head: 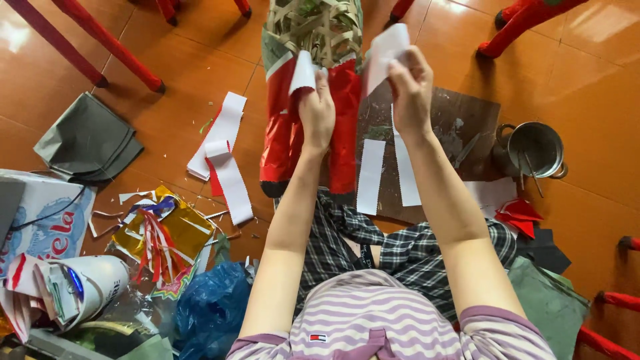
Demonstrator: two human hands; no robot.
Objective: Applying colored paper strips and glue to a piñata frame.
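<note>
Single head view, looking steeply down, close over lap and orange tiled floor [187, 73]

We sit on a home's tiled floor [580, 87] used as a craft workplace: paper strips [230, 160], foil scraps [167, 233], red chair legs [107, 43].

Woven bamboo frame [320, 27] partly covered in glossy red paper [343, 127], standing between the knees, white paper strip [303, 72] pressed on its top edge, another white strip [385, 50] held just beside
</note>
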